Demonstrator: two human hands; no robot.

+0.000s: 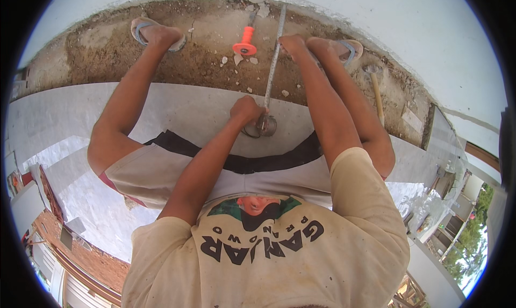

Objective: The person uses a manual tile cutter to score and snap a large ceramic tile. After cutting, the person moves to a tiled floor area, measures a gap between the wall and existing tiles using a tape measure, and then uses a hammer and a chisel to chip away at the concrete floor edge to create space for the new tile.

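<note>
A tape measure (267,126) sits at the edge of the grey tiles, its case close to my body. Its pale metal blade (272,71) is drawn out across the dirt strip and reaches the foot of the white wall. My left hand (248,111) is closed at the case, where the blade comes out. Farther forward, my right hand (292,44) is closed at the blade's right side, beside my right foot; its fingertips are partly hidden. Left of the blade lies a chisel with an orange grip and round hand guard (245,45), touched by neither hand.
A wooden-handled hammer (377,95) lies right of my right leg. Broken chips (238,59) are scattered over the dirt strip (209,74). The white wall (376,17) curves along the far side. Grey tiles (70,106) lie beneath me. My sandalled feet stand on the dirt.
</note>
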